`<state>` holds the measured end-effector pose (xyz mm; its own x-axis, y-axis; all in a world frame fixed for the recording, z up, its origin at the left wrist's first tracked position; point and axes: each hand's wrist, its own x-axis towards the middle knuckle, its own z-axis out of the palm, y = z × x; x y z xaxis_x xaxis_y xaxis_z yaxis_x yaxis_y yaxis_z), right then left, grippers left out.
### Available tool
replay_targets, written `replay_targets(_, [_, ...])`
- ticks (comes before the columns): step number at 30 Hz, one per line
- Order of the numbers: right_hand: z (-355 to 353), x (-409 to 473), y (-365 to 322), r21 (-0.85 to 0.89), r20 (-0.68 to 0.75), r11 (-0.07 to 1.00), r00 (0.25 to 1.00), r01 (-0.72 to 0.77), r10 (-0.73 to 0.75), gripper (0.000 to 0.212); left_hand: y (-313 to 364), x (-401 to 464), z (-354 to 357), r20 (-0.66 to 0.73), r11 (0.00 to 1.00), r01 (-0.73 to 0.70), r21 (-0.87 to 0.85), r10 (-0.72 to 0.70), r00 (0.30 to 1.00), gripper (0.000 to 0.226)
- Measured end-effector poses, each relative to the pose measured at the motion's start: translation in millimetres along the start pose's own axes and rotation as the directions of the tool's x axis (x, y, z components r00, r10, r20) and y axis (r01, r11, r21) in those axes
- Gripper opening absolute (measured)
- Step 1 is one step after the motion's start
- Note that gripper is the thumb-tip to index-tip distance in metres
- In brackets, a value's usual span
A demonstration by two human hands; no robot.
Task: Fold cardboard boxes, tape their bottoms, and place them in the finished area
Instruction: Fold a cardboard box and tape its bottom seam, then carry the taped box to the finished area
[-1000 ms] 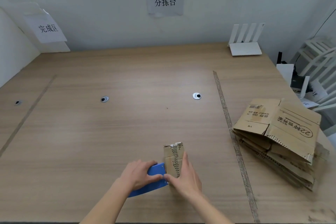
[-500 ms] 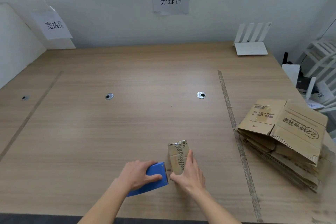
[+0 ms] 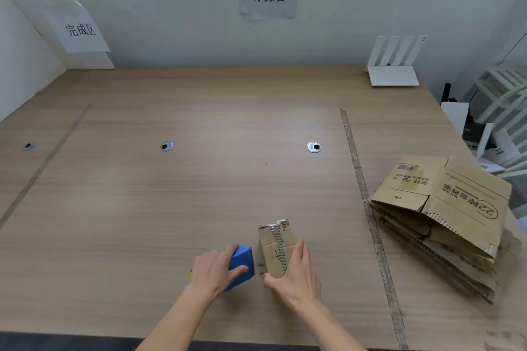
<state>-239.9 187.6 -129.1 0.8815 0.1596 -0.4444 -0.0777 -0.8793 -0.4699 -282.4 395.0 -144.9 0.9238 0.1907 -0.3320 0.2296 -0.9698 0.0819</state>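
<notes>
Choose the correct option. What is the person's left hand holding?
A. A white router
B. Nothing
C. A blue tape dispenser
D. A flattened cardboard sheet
C: the left hand grips the blue tape dispenser just left of the small cardboard box, which the right hand steadies.

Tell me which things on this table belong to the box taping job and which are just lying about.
Job:
small cardboard box, under right hand
blue tape dispenser, in left hand
flat cardboard stack
finished-area sign

Lying about:
white router
white chair
</notes>
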Motion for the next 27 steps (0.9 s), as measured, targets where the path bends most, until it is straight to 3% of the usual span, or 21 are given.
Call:
replay_targets(9, [4.6,1.8,10.5,-0.010,0.012,0.998,0.998,0.069,-0.069,0.128,-18.2,-11.4,38.8,0.055,0.982,0.139,-0.127,-0.133,0.990,0.070])
replay_targets(13, [4.7,4.1,19.9,0.020,0.041,0.997,0.996,0.081,-0.082,0.135,-12.6,-9.2,37.6,0.092,0.987,0.155,-0.030,-0.152,0.984,0.083])
replay_targets(15, [1.9,6.4,20.3,0.080,0.062,0.994,0.995,0.075,-0.080,0.136,-4.1,-6.4,26.9,0.015,0.983,0.182,0.020,-0.183,0.983,0.080])
replay_targets(17, [-3.8,11.0,20.0,0.137,0.033,0.988,0.997,0.070,-0.075,0.115,6.2,-4.2,13.2,-0.148,0.986,0.164,-0.035,-0.168,0.975,0.066])
replay_targets(19, [-10.9,18.2,20.5,0.170,-0.022,0.982,0.996,0.087,-0.085,0.085,18.3,-1.5,3.0,-0.208,0.982,0.103,-0.160,-0.136,0.969,0.058])
replay_targets(22, [-21.6,27.5,18.8,0.227,0.012,0.970,0.996,0.083,-0.088,0.062,41.2,3.5,-3.8,-0.001,0.843,0.147,-0.517,-0.172,0.985,0.064])
replay_targets(24, [-26.2,29.1,16.5,0.258,0.074,0.964,0.994,0.065,-0.087,0.057,57.2,4.7,-5.3,0.099,0.673,0.174,-0.719,-0.149,0.984,0.050])
replay_targets(27, [-31.1,31.3,15.0,0.283,0.117,0.958,0.990,0.040,-0.076,0.058,72.1,5.9,-3.8,0.112,0.537,0.168,-0.827,-0.136,0.984,0.033])
